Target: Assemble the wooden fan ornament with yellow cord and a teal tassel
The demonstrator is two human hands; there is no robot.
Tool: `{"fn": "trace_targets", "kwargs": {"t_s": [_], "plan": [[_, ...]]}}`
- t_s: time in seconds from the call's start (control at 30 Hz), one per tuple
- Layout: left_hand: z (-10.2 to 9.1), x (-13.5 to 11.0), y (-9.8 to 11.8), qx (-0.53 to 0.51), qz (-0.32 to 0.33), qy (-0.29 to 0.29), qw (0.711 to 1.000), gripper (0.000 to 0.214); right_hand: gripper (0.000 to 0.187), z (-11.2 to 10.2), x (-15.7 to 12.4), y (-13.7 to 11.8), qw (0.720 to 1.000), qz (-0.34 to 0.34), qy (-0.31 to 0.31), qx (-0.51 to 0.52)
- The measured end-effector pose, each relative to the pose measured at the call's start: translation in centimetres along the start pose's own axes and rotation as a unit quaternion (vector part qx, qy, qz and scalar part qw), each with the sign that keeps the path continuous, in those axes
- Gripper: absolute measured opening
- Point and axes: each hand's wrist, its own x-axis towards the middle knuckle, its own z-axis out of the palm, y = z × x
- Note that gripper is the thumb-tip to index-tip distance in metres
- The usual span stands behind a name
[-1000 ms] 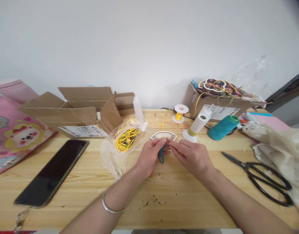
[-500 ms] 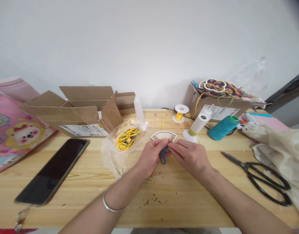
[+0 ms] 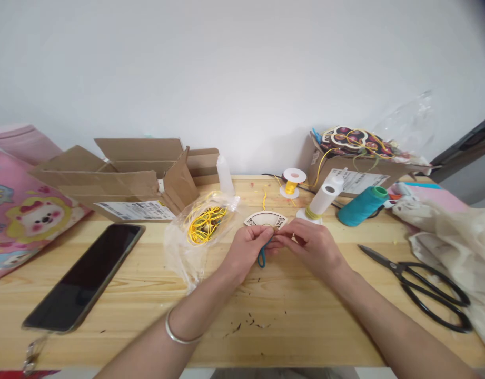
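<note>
Both hands meet over the table, just in front of a pale wooden fan-shaped piece (image 3: 265,217) with cut-out lattice ends. My left hand (image 3: 248,250) pinches a blue tassel (image 3: 261,257), whose looped end hangs below the fingers. Close against it, my right hand (image 3: 311,245) has its fingertips pinched beside the tassel's top, where a thin yellowish cord seems to run; the fingers hide most of it. A short yellow cord (image 3: 265,200) extends from the top of the wooden piece.
Left are a phone (image 3: 84,276), an open cardboard box (image 3: 135,184) and a plastic bag of yellow cords (image 3: 205,226). Right are a yellow-thread spool (image 3: 293,182), a white spool (image 3: 321,202), a teal thread cone (image 3: 360,206), black scissors (image 3: 419,287) and a filled box (image 3: 356,168).
My right hand's fingers have shifted and bent a little more at the tassel's top. The blue loop has swung slightly left and down. My left hand keeps its pinch.
</note>
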Motion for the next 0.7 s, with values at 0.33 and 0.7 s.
{"fn": "trace_targets", "kwargs": {"t_s": [0.33,0.7], "plan": [[0.2,-0.18,0.34,0.005,-0.024,-0.006,1.0,0.027,0.013,0.04,0.12,-0.17,1.0,0.007,-0.008,-0.005],[0.07,-0.3,0.46,-0.029,-0.029,-0.032,0.999,0.026,0.012,0.03,0.22,-0.14,1.0,0.003,0.001,0.014]]}}
